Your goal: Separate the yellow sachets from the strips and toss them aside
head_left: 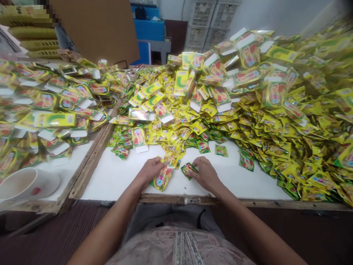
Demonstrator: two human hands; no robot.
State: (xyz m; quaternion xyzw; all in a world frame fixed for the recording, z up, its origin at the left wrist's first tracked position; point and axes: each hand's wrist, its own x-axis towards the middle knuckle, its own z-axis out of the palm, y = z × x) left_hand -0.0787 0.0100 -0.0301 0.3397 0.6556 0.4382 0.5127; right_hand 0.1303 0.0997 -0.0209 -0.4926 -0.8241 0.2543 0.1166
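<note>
Close to the table's front edge, my left hand (152, 170) is closed on a small printed carton (162, 179) with a fruit picture. Yellow sachets (174, 159) lie at the carton's far end; whether any are inside I cannot tell. To the right, my right hand (205, 173) has its fingers closed on a green sachet (188, 170) at the white tabletop. Just beyond both hands, a carton with a white flap (139, 138) leans on the front of the sachet pile (165, 136).
A large heap of yellow sachets (275, 147) covers the right, with open cartons (248, 55) on top. Left of a wooden strip (93, 158) lie more cartons (55, 119) and a white cup (22, 184). Across the table, another person's hand (68, 55) shows beside a big cardboard box (96, 29).
</note>
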